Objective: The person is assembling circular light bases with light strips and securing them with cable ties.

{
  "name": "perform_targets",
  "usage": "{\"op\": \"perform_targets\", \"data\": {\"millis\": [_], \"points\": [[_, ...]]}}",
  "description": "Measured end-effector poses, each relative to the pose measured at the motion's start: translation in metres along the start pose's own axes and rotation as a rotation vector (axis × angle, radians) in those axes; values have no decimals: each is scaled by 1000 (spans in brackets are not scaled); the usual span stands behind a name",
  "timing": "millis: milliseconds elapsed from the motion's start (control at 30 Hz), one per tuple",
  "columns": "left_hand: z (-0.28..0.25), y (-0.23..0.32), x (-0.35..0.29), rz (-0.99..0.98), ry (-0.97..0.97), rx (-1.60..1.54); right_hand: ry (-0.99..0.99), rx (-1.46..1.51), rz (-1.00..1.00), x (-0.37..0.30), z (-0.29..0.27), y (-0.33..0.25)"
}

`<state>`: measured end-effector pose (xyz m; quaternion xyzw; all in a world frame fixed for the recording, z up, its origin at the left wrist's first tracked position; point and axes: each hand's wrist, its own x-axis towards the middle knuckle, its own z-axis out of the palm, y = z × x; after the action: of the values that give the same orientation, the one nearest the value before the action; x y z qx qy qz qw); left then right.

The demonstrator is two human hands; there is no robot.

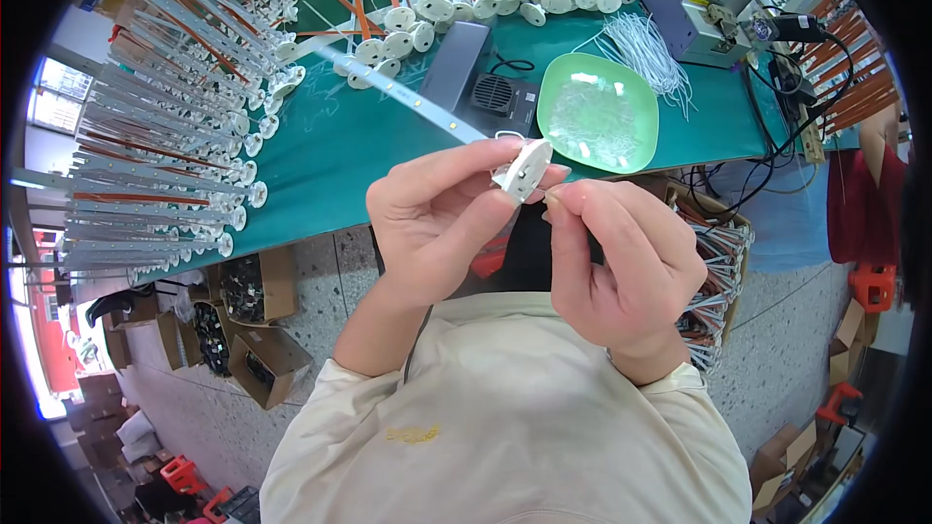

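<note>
My left hand point(427, 218) pinches a white round end cap point(530, 175) between thumb and fingers. The cap has small holes in its face and sits at the end of a long pale LED strip point(417, 103), which slants away to the upper left over the green table. Close by the cap's right edge is my right hand point(636, 257), its thumb and forefinger pressed together. Whatever lies between those fingertips is too small to make out. Just beyond both hands stands a light green bowl point(644, 141) holding many small clear pieces.
A grey box point(456, 68) and a black device point(505, 99) lie beyond my hands. White cords point(646, 50) spread beside a purple-grey machine point(684, 15) with black cables. Many capped strips point(155, 160) line the left and far edges. Open cartons point(267, 364) stand on the floor.
</note>
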<state>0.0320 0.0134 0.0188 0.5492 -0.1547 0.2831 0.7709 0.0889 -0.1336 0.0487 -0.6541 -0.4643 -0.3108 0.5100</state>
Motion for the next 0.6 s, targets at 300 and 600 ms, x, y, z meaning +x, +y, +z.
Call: {"op": "perform_targets", "data": {"millis": [300, 600], "points": [[3, -3, -6, -21, 29, -117, -12, 21, -57, -6, 4, 7], [5, -2, -7, -23, 29, -113, -17, 24, -110, -7, 4, 11]]}}
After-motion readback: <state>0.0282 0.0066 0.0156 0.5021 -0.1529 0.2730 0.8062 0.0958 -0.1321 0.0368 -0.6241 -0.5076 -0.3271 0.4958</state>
